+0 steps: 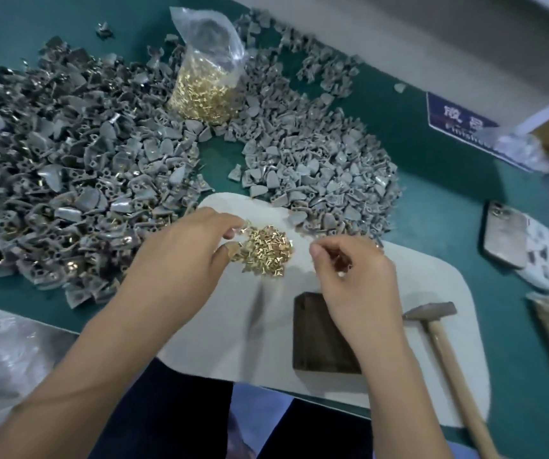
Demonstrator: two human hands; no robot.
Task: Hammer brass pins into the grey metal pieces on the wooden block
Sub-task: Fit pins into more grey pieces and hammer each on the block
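Both hands work at the loose heap of brass pins (266, 248) on the white mat (425, 270): the left hand (187, 250) pinches at the heap's left edge, while the right hand (356, 276) has fingers curled, seemingly holding a pin or two, though blur hides it. On the near side, the wooden block (319, 339) sits bare and the hammer (442, 329) lies untouched to its right, so this round's hammering looks unstarted. Grey metal pieces (316, 160) lie heaped far and left. A blue sign (455, 117) far right shows blurred characters, unreadable.

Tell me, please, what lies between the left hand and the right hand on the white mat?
In the head view, a small heap of loose brass pins lies on the white mat between the left hand and the right hand.
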